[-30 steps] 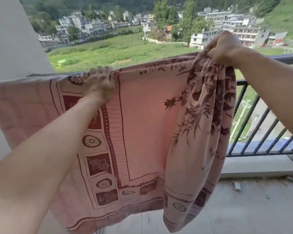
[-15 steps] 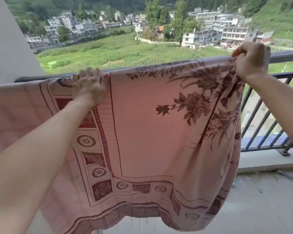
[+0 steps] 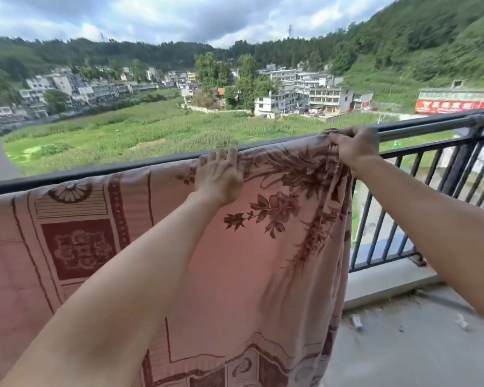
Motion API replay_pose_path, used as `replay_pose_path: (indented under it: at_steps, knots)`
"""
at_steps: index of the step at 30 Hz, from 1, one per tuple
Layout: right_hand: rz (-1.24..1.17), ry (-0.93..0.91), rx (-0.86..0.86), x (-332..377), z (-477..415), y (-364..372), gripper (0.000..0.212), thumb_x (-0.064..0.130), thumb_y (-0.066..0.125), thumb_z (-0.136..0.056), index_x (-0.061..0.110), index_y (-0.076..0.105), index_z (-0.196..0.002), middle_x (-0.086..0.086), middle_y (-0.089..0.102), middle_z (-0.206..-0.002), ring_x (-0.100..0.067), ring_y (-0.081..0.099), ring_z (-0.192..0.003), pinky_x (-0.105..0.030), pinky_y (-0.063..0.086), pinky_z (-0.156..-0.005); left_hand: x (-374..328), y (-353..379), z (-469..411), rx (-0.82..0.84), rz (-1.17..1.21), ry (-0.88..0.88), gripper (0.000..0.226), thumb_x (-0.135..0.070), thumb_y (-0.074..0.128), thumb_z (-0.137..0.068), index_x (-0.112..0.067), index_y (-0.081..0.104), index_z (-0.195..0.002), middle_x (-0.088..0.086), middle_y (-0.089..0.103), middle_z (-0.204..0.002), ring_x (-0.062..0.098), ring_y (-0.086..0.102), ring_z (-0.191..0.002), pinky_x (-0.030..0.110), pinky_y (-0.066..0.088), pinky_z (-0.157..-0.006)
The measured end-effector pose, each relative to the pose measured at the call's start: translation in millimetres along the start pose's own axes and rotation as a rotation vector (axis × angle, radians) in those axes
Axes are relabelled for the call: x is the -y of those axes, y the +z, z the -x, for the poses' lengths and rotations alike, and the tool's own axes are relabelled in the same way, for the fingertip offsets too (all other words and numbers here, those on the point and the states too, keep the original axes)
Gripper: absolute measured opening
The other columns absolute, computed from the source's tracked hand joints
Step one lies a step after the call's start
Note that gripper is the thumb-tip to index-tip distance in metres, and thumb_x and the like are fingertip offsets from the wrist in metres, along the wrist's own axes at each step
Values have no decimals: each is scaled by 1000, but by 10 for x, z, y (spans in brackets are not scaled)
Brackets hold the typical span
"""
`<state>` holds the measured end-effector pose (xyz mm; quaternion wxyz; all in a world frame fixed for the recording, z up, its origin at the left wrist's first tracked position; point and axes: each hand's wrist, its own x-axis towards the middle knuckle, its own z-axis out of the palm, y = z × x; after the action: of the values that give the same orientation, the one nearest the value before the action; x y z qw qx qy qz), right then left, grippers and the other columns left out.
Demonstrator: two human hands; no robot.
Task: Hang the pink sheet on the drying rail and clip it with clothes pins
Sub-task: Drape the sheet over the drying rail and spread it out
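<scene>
Along the top of the balcony railing, the dark metal drying rail [image 3: 95, 174] runs left to right across your view, climbing a little toward your right. The pink fabric sheet [image 3: 235, 261], printed with maroon flowers and bordered panels, is draped over it, so its long axis follows the rail. Both your hands are up at the fold, straight ahead at full reach. Your left hand [image 3: 220, 177] sits near the middle of the hung stretch, its fingers laid fairly straight over the top and pressing the cloth to the bar rather than pinching it, as far as shows. Your right hand [image 3: 352, 146] is clenched round the gathered right edge of the sheet, just where a pale metal tube [image 3: 430, 126] begins alongside the rail. To the left of your left hand the cloth lies flat and spread, while between your hands and below your right it is bunched into hanging folds. That tells you the direction that matters: the slack has to travel rightward along the rail, and your right hand is the one placed to draw it, with the left as the anchor. The free rail lies beyond your right hand. The lower hem hangs clear above the grey concrete balcony floor [image 3: 403, 344]. No clothes pins are in view, so clipping is likely a later step, and you will need a hand free for it.
</scene>
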<state>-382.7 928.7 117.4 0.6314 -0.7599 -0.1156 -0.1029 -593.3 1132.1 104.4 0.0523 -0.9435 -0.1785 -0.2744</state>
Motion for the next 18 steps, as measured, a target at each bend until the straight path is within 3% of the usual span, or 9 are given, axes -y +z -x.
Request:
replay_pose_path:
  at_steps: [4,6,7,9,11,12,15,18]
  knots:
    - [275,-244,-158,184,-114,-316,19,33,69,-80,14,69,-81,-2,72,-80,-22,68,-74,-37,58,-69,156,150,21,-22,-159,41,42,-25,34,-98,-20,31,-140,10,47,-126,30,44,-112,43,31,-97]
    - [280,-349,-145,166,71,-448,15,28,67,-84,14,70,-85,-2,70,-79,-21,64,-72,-31,52,-65,149,180,10,-39,-181,31,44,-27,34,-98,-19,32,-141,11,47,-127,31,44,-112,44,31,-96]
    - [242,-399,-51,101,170,-496,14,26,68,-85,12,69,-84,0,69,-73,-19,64,-68,-29,51,-62,145,191,14,-51,-197,20,44,-29,33,-98,-19,33,-141,11,47,-126,31,45,-111,44,31,-96]
    - [250,-446,329,-100,250,-637,20,26,71,-87,9,71,-78,0,69,-66,-17,65,-60,-32,53,-59,112,211,15,-57,-233,-24,43,-31,34,-98,-18,35,-139,12,47,-125,32,45,-110,45,30,-96]
    - [311,-434,623,-275,102,-865,30,34,70,-88,10,74,-72,-6,71,-65,-26,66,-59,-36,51,-59,4,206,10,-56,-230,-107,42,-30,38,-95,-17,38,-136,13,48,-123,33,45,-111,47,30,-98]
    - [307,-449,625,-317,-38,-969,35,38,68,-89,10,75,-70,-8,72,-66,-33,67,-62,-39,53,-60,-90,190,28,-86,-197,-150,42,-28,41,-93,-15,42,-133,14,49,-122,33,44,-111,48,29,-99]
    - [248,-530,324,-383,-552,-1272,37,44,63,-89,15,75,-70,-9,71,-64,-37,67,-60,-51,58,-58,-814,247,45,-321,-31,-113,38,-25,50,-83,-9,54,-117,13,51,-116,32,47,-108,47,32,-97]
    - [279,-570,275,-455,-823,-1388,28,35,64,-90,15,73,-73,-7,70,-66,-33,65,-57,-51,58,-57,-1858,469,-70,-396,40,-60,45,-52,52,-83,-13,57,-105,10,52,-115,27,48,-108,45,36,-95]
